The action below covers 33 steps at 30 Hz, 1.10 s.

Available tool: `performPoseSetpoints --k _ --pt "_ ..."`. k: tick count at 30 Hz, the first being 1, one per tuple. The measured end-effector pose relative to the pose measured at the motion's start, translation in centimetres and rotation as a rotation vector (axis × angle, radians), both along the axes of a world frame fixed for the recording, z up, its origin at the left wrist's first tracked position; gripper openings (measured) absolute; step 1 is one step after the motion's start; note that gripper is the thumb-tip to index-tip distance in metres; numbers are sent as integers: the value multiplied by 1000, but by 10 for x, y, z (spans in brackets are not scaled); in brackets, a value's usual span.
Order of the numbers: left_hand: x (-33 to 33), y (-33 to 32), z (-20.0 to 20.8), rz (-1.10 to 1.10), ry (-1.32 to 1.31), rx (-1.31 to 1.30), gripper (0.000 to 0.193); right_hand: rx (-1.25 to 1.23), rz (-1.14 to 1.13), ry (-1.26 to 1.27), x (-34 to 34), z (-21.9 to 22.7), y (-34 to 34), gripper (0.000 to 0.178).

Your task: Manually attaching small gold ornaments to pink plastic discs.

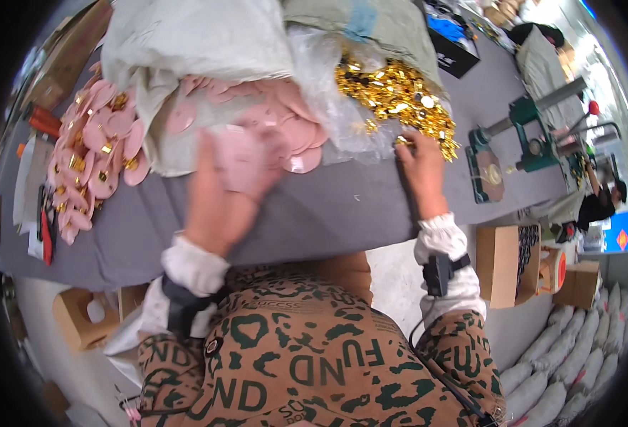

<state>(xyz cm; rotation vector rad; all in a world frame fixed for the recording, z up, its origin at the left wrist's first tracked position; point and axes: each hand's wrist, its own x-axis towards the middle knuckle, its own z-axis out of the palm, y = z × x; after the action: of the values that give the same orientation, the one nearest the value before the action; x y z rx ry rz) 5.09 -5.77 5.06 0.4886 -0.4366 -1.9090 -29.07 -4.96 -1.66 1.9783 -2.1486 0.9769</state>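
Note:
My left hand (225,196) is smeared by motion in front of a white sack (193,43). Its fingers are around a pink disc (246,156), possibly more than one. Behind it, loose pink discs (300,132) spill from the sack's mouth onto the grey tabletop (314,206). To the right, my right hand (424,167) reaches the near edge of a heap of small shiny gold metal pieces (392,92). Its thumb and forefinger close around a gold piece (401,140). The heap lies on clear plastic wrap (321,85) below a second sack (378,25).
At the left lies a pile of pink discs with gold fittings (90,153). Red-handled tools (45,235) lie by the left edge. A green hand press (520,142) stands on the right. Cardboard boxes (506,263) and stacked pale bundles (570,349) are on the floor.

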Motion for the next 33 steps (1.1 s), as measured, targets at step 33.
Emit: performPoseSetpoints --k 33 --pt "19 9 -50 290 -1266 -927 47 271 458 -1168 170 34 61 39"
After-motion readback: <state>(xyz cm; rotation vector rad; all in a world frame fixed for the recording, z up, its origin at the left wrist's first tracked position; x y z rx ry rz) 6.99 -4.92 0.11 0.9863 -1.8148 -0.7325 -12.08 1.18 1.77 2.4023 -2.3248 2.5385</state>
